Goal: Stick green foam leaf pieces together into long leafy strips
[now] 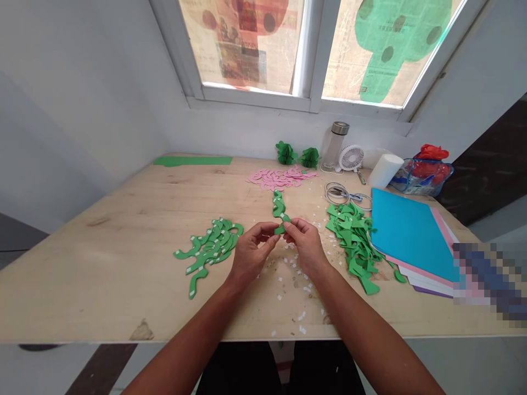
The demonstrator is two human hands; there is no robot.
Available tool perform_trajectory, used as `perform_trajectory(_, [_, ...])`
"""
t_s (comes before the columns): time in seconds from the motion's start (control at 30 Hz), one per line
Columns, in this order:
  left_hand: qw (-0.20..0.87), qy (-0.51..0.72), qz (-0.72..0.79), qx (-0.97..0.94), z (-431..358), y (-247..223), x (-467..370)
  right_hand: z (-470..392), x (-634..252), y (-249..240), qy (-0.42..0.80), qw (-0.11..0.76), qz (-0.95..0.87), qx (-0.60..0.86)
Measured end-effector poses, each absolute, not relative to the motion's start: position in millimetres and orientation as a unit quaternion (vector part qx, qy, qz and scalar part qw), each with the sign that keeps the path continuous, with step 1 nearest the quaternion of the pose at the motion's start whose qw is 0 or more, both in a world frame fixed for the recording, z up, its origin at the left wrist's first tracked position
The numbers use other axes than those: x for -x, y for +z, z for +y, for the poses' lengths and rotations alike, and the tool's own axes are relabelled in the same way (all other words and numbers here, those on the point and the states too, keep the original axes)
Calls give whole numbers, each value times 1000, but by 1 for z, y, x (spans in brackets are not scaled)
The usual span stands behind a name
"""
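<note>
Between my two hands is a curved green foam piece with white tape squares on it. My left hand pinches its left end, and my right hand closes on its right end. Just beyond my fingertips, more curved green pieces lie in a short line running away from me. Left of my left hand spreads a pile of curved green pieces, each dotted with white squares. To the right of my right hand lies a heap of green scraps. Small white bits are scattered below my hands.
Pink cut pieces lie farther back, before two green folded ornaments. A glass bottle, a small white fan, tape rolls and a white roll stand or lie at right. Blue sheets top a stack there.
</note>
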State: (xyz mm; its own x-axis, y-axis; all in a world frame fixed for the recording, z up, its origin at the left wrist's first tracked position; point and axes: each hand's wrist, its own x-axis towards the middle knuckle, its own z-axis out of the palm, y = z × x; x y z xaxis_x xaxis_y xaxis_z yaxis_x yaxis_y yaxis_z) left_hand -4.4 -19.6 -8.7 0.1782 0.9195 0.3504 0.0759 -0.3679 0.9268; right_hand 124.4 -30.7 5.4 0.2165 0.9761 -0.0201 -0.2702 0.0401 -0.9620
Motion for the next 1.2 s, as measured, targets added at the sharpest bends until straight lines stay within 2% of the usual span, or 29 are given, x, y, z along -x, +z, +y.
perform_trajectory(1.2, [435,524,374,-630,-26,1,4,-33,-122,9,508,619,-393,452])
